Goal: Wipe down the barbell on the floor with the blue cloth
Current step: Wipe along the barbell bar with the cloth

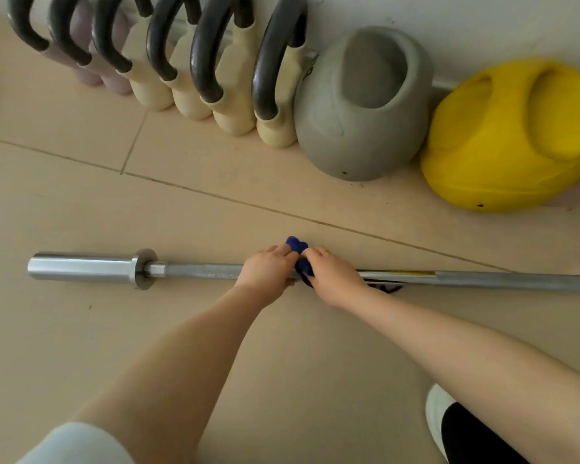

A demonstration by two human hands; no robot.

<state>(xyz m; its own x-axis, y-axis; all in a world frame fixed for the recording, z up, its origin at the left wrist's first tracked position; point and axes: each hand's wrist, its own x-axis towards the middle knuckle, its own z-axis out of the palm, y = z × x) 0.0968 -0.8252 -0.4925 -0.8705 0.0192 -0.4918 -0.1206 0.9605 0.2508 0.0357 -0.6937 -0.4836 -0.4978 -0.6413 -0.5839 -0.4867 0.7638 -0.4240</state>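
Note:
A steel barbell (198, 271) lies across the tiled floor, its thick sleeve and collar at the left and its shaft running off the right edge. A blue cloth (297, 245) is bunched on the shaft near the middle, mostly hidden by my hands. My left hand (265, 274) and my right hand (332, 279) sit side by side on the bar, both with fingers curled over the cloth and the shaft. Only small blue tufts show above and between my fingers.
Several kettlebells with dark handles (235, 72) stand in a row along the wall beyond the bar. A grey kettlebell (359, 105) and a yellow one (513, 135) stand to their right. My white shoe (437, 416) is at the lower right.

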